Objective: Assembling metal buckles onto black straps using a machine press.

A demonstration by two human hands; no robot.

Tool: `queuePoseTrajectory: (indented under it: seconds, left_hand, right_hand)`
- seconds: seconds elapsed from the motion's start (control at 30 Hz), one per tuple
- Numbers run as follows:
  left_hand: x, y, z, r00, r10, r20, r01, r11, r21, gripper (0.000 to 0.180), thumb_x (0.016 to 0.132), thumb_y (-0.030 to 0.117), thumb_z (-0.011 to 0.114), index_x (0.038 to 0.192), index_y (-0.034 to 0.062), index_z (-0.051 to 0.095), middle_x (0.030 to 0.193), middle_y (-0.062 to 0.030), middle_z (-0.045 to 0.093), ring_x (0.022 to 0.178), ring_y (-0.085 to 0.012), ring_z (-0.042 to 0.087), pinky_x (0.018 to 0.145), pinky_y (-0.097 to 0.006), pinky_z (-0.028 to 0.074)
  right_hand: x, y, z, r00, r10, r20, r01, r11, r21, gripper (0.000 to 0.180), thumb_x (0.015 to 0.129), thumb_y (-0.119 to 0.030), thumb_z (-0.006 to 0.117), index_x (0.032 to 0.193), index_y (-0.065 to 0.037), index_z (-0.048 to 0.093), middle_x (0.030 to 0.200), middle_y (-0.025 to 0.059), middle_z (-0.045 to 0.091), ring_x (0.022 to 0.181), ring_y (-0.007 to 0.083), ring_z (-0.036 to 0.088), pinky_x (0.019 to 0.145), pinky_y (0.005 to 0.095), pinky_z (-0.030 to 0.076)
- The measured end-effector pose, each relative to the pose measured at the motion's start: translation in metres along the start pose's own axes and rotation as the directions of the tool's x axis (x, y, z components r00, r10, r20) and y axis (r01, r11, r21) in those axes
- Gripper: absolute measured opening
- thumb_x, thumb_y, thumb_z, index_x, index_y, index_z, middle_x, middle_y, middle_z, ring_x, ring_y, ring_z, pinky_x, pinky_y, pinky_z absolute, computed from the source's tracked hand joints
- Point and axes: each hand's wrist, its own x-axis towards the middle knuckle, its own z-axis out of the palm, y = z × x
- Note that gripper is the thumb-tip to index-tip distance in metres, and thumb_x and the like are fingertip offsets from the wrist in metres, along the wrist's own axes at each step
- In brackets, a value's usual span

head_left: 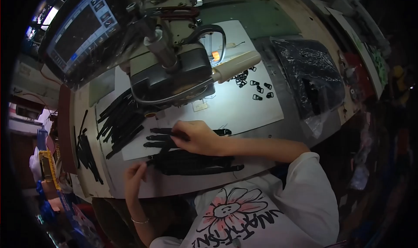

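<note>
Straps (pixel 196 165), black, are bundled near centre, seemingly for easy reach | right hand (pixel 197 137) is curled over them, pinch cannot be told | left hand (pixel 135 173) is bunched at their left end, grip cannot be told | small buckles (pixel 259 89) are scattered far right

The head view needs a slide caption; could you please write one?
Left hand and right hand at black strips before a machine, with small black fittings on a lit white sheet.
</note>
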Motion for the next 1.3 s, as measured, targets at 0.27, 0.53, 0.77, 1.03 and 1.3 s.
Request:
queuePoseTrajectory:
  seconds: [0.27,0.53,0.77,1.03,1.3]
  left_hand:
    - [0.087,0.051,0.028,0.982,0.184,-0.027,-0.172,0.952,0.253,0.021,0.082,0.014,0.061,0.092,-0.0038,0.064,0.072,-0.0054,0.063,0.057,-0.0063,0.050,0.052,-0.021,0.039]
    - [0.099,0.048,0.063,0.850,0.516,-0.107,-0.263,0.591,0.762,0.017,0.073,0.010,0.066,0.090,0.0079,0.065,0.086,-0.0075,0.061,0.075,-0.0224,0.058,0.069,-0.030,0.045]
    - [0.092,0.076,0.137,0.895,0.434,0.103,-0.410,0.709,0.574,0.014,0.074,0.016,0.067,0.087,0.0082,0.065,0.084,-0.0049,0.061,0.078,-0.0200,0.057,0.067,-0.027,0.045]
    - [0.122,0.066,0.191,0.719,0.615,0.325,-0.684,0.540,0.490,0.015,0.075,0.016,0.066,0.080,0.0066,0.056,0.082,-0.0072,0.057,0.082,-0.0262,0.053,0.079,-0.035,0.039]
    - [0.119,0.062,0.183,0.801,0.536,0.266,-0.597,0.748,0.292,0.019,0.073,0.019,0.070,0.080,0.0033,0.062,0.077,-0.0048,0.062,0.073,-0.0160,0.056,0.070,-0.028,0.042]
  right_hand:
    - [-0.036,0.021,-0.072,0.970,0.071,-0.230,-0.170,0.881,-0.442,0.008,0.072,-0.010,0.067,0.074,-0.004,0.063,0.067,0.0054,0.054,0.066,0.0191,0.048,0.059,0.0297,0.039]
    - [-0.062,0.029,-0.151,0.915,0.110,-0.389,-0.348,0.704,-0.620,0.016,0.075,-0.011,0.064,0.090,-0.007,0.059,0.080,0.0051,0.053,0.078,0.0234,0.048,0.068,0.0340,0.041]
    - [-0.070,0.031,-0.169,0.918,0.171,-0.358,-0.382,0.624,-0.682,0.013,0.072,-0.008,0.066,0.082,-0.006,0.058,0.088,0.0052,0.051,0.084,0.0241,0.045,0.072,0.0329,0.039]
    - [-0.053,0.013,-0.136,0.928,0.272,-0.255,-0.358,0.842,-0.403,0.010,0.076,-0.005,0.065,0.084,-0.003,0.060,0.079,0.0055,0.059,0.074,0.0155,0.055,0.065,0.0265,0.043]
    - [-0.033,0.017,-0.109,0.922,0.388,-0.003,-0.388,0.922,-0.008,0.008,0.081,-0.004,0.061,0.086,0.003,0.059,0.083,0.0065,0.063,0.078,0.0111,0.059,0.072,0.0243,0.046]
